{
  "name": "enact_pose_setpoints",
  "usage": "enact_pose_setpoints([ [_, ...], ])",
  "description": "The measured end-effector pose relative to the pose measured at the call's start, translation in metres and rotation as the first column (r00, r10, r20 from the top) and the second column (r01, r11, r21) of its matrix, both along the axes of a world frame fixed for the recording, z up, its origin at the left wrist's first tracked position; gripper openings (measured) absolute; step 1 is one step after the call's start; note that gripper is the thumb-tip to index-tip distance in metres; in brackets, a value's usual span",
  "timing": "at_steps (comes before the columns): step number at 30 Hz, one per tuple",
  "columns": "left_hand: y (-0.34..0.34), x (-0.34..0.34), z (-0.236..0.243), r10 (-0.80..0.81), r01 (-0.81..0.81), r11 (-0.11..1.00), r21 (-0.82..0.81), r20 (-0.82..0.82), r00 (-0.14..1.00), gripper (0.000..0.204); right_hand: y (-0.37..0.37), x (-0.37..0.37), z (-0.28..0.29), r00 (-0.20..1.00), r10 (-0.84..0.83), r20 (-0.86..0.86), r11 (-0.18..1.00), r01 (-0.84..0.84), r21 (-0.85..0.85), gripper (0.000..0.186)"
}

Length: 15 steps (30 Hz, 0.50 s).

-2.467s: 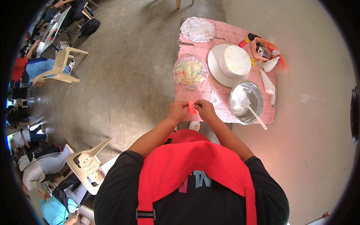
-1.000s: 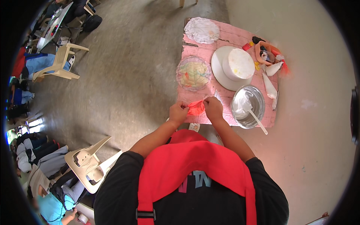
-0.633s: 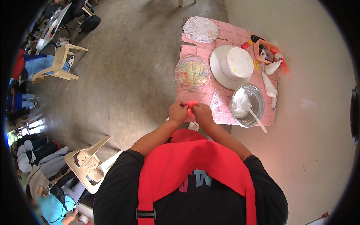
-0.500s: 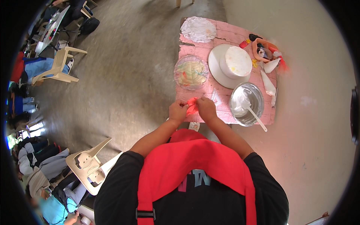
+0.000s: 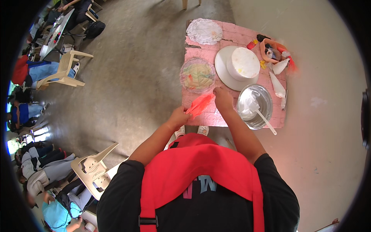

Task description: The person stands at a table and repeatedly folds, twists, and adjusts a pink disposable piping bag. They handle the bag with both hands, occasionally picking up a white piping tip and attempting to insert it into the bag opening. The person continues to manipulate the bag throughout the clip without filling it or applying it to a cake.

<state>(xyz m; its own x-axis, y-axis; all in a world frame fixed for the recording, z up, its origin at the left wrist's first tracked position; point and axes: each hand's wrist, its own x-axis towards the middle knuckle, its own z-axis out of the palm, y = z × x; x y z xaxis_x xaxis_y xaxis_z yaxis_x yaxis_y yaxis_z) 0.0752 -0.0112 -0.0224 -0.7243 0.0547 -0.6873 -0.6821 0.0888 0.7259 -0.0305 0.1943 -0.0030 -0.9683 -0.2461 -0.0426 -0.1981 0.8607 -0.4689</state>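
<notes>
My left hand (image 5: 179, 116) and my right hand (image 5: 223, 99) pinch opposite ends of a thin red-orange plastic bag (image 5: 200, 105), stretched at a slant over the near edge of the pink table (image 5: 228, 118). Just right of my right hand stands a metal bowl (image 5: 267, 101) of white frosting (image 5: 249, 98), a white spatula (image 5: 266, 122) leaning out over its rim. Beyond it, a round white frosted cake (image 5: 245, 62) sits on a white cake stand (image 5: 223, 71). A frilled, round, cloth-like piece (image 5: 197, 75) with yellow and red smears lies left of the stand.
Another frilled white round (image 5: 205, 31) lies at the far left corner. Along the right side are an orange basket (image 5: 266, 52), a red bottle (image 5: 252, 44) and filled piping bags (image 5: 276, 85). A wall (image 5: 320, 96) rises on the right; plastic chairs (image 5: 65, 71) and people are at left.
My hands have moved apart, the right one farther forward and the left one slightly back. The bunched red-orange bag is now pulled out long between them.
</notes>
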Motion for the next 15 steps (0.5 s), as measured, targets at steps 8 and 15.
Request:
enact_pose_setpoints([
  [8, 0.001, 0.004, -0.009, 0.083, -0.106, 0.986, 0.129, 0.168, 0.982, 0.02, -0.003, 0.01, 0.0, 0.975, -0.01, -0.222, 0.957, -0.055, -0.284, 0.026],
  [15, 0.011, -0.001, -0.01, 0.178, -0.189, 0.979, 0.077, 0.128, 0.976, 0.023, 0.019, 0.065, 0.001, 0.925, -0.333, 0.184, 0.942, 0.332, 0.035, 0.046],
])
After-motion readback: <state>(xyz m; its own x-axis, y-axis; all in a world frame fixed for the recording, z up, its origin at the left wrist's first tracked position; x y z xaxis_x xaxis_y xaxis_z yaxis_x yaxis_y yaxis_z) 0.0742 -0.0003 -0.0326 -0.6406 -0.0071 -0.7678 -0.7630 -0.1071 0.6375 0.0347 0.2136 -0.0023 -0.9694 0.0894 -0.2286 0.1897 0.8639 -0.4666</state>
